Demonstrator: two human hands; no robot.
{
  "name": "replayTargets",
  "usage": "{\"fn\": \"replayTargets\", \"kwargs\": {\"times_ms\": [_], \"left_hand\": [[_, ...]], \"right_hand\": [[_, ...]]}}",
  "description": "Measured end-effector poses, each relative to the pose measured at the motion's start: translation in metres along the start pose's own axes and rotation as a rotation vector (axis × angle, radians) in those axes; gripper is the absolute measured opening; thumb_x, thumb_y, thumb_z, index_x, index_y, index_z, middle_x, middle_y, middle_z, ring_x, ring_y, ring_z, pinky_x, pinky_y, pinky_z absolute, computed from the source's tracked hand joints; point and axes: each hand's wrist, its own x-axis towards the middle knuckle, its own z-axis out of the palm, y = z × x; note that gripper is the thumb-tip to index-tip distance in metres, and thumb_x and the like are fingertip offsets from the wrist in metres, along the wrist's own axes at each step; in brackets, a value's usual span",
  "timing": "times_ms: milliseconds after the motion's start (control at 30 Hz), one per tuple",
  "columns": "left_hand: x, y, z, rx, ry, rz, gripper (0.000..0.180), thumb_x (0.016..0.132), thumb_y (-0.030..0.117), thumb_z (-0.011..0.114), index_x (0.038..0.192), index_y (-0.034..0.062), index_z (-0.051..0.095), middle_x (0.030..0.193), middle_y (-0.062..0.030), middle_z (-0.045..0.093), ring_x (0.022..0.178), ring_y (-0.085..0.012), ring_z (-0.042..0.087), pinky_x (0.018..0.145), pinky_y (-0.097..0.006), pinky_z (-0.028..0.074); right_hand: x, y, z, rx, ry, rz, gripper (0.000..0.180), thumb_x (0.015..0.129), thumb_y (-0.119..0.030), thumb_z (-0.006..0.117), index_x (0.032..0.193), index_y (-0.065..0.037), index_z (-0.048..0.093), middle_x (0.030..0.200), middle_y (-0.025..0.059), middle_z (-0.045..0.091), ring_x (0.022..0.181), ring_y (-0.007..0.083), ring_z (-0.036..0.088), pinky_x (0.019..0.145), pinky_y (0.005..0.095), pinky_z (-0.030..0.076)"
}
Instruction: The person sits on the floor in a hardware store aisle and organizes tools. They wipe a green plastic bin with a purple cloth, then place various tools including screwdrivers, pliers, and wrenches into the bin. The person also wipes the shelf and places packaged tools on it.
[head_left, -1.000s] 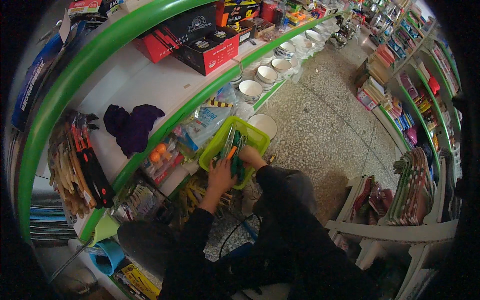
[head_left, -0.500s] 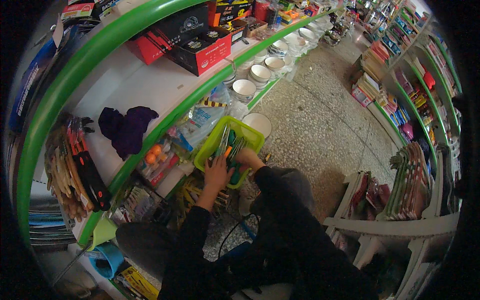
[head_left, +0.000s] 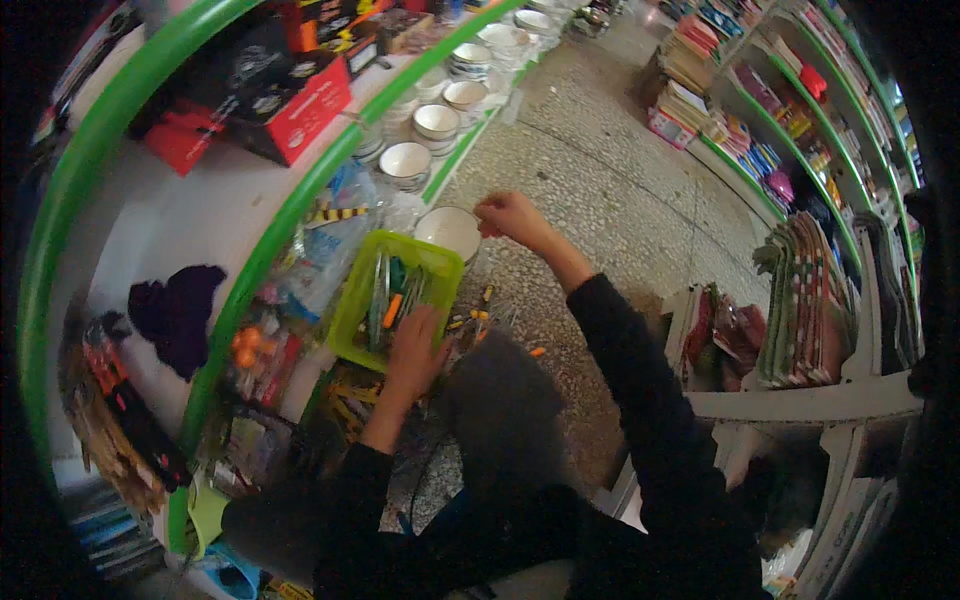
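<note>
A bright green, box-shaped plastic basket (head_left: 352, 305) is set low, beside the front edge of the white shelf (head_left: 180, 215) with a green rim. What lies under it cannot be told. Inside, a thin tool with an orange handle (head_left: 392, 311) is laid slantwise near the middle, and dark green handles (head_left: 398, 270) are seen nearer the far edge. The long things are laid lengthwise, probably because they fit best that way.

The left hand (head_left: 414, 345) is placed at the basket's near right corner, perhaps to keep it steady. Its thumb looks apart from the fingers, but whether the rim is gripped cannot be told.

The right hand (head_left: 510, 217) is held out past the far right corner, just beside a round white bowl (head_left: 447, 232). Its fingers are curled together; whether anything is pinched cannot be told.

Small tools with yellow and black handles (head_left: 480, 315) are strewn on the speckled stone floor (head_left: 600, 220), by the basket's right edge. White bowls in piles (head_left: 436, 122) are stacked along the shelf's far end, likely to save room. A crumpled dark purple cloth (head_left: 180, 315) is left near the shelf's front edge.
</note>
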Motion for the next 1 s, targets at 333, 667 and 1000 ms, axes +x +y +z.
{"fn": "replayTargets", "kwargs": {"times_ms": [333,667,1000], "left_hand": [[0.044,-0.007,0.066,-1.043,-0.476,-0.401,0.031,0.087,0.023,0.054,0.113,0.0053,0.056,0.104,-0.0048,0.060,0.093,-0.0143,0.057,0.080,-0.025,0.044],[0.040,-0.024,0.126,-1.061,-0.573,-0.647,0.035,0.087,0.028,0.056,0.113,0.0049,0.056,0.100,-0.0044,0.058,0.093,-0.0110,0.053,0.079,-0.022,0.041],[0.051,-0.019,0.140,-0.970,-0.420,-0.647,0.036,0.086,0.028,0.057,0.112,0.0032,0.054,0.102,-0.0083,0.058,0.094,-0.0150,0.054,0.081,-0.026,0.043]], "right_hand": [[-0.109,0.329,0.136,0.047,0.202,0.787,0.068,0.073,-0.066,0.052,0.061,0.001,0.054,0.052,0.0070,0.047,0.043,0.0161,0.046,0.039,0.0327,0.035],[-0.037,0.285,0.214,-0.523,0.735,1.078,0.095,0.064,-0.076,0.049,0.099,0.011,0.047,0.090,0.0225,0.054,0.073,0.0334,0.057,0.053,0.0465,0.045],[-0.007,0.345,0.215,0.004,0.329,0.876,0.058,0.080,-0.052,0.056,0.086,0.006,0.054,0.070,0.0100,0.050,0.053,0.0226,0.047,0.046,0.0408,0.038]]}}
